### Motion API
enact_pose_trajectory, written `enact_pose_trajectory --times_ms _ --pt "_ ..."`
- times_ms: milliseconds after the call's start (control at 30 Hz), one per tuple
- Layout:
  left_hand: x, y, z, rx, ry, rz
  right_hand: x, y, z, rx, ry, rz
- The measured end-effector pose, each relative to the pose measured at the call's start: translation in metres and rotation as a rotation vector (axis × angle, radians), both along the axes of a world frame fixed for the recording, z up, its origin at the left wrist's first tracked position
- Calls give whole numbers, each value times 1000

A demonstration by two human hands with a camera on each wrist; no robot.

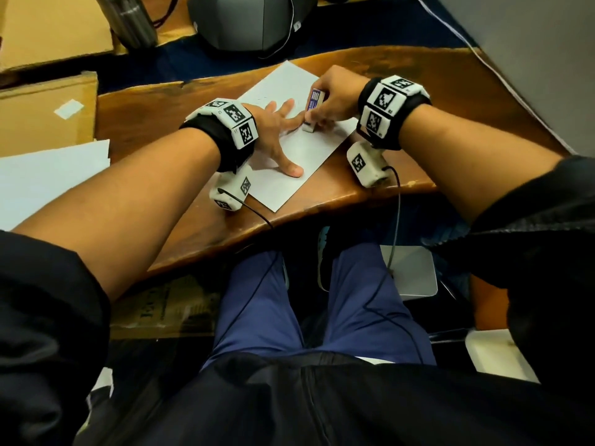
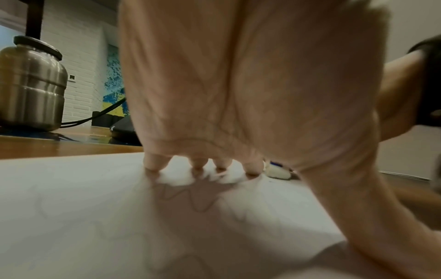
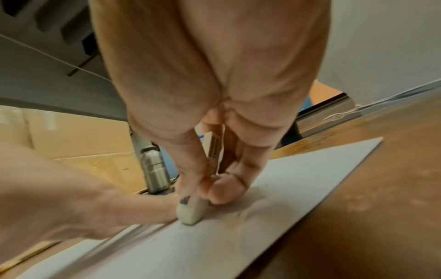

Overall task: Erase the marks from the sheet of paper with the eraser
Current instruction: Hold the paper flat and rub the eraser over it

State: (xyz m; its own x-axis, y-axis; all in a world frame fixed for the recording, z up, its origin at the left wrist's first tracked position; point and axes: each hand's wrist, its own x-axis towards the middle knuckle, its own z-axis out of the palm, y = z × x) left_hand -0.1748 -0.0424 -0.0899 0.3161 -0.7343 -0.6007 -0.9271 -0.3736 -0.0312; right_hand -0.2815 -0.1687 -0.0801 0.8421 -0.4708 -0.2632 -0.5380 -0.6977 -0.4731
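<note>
A white sheet of paper (image 1: 309,156) lies askew on the wooden table (image 1: 154,104). My left hand (image 1: 277,127) lies flat on the sheet, fingers spread and pressing it down. My right hand (image 1: 331,98) pinches a white eraser with a blue printed sleeve (image 1: 313,107), held upright with its tip on the paper just beside my left index finger. In the right wrist view the eraser (image 3: 193,209) touches the sheet (image 3: 274,188) under thumb and fingers. Faint zigzag pencil marks (image 2: 190,200) show on the paper (image 2: 71,207) below my left hand (image 2: 226,94).
A steel bottle (image 2: 31,85) and a grey device (image 1: 254,20) with cables stand behind the table. Cardboard boxes (image 1: 48,111) and another white sheet (image 1: 48,178) lie to the left. The table's front edge runs close to my knees; a grey wall (image 1: 531,59) rises on the right.
</note>
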Motion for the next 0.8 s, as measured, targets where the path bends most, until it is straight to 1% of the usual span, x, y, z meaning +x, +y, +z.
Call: enact_pose_trajectory --times_ms 67,167,267,333,467,533,600,667,733,800 --pt "-1 0 1 2 -14 -6 1 -1 -1 -3 -11 -18" --pt "-2 -1 2 8 -13 1 -9 4 -5 -27 75 80" --pt "-2 0 1 14 -10 4 -17 9 -4 36 139 144" --pt "-2 0 2 11 -9 7 -12 7 -2 42 103 104" --pt "-4 0 2 8 -28 11 -1 6 -2 -17 0 -6" --pt "-3 0 1 6 -33 5 -5 8 -5 -41 11 35" --pt "-3 0 1 4 -33 1 -14 12 -6 -49 74 114" --pt "-3 0 2 9 -30 5 -19 14 -3 -10 133 152" --pt "-3 0 2 6 -31 8 -15 12 1 3 136 145" --pt "-3 -1 2 8 -29 10 -7 10 4 -15 78 96"
